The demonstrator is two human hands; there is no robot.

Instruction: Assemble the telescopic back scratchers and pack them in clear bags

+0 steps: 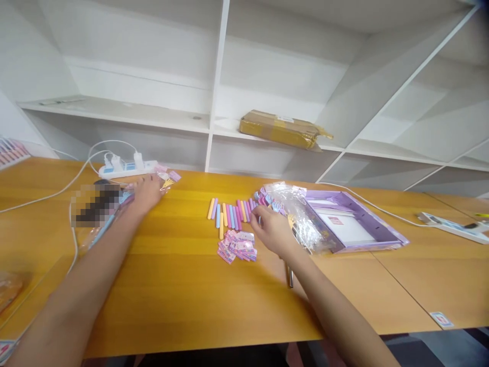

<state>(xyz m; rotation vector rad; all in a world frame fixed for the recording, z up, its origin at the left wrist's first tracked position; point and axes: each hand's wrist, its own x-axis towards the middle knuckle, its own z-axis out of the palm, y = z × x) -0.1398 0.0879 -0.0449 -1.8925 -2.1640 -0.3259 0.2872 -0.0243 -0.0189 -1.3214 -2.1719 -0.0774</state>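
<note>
My left hand lies over clear-bagged pastel pieces at the left back, fingers stretched out over the plastic. My right hand is curled, thumb and forefinger close together, at the right end of a row of pastel sticks. Whatever its fingers hold is hidden. Just below the sticks is a loose pile of pink and purple printed cards. Blue and purple scalloped pieces lie behind my right hand, beside crumpled clear plastic bags. A metallic tool shows partly under my right forearm.
An open purple box stands at the right, near a power strip. Another power strip with plugs and white cables sits at the left back. On the shelf above rests a taped brown parcel. A pixelated patch covers part of the left.
</note>
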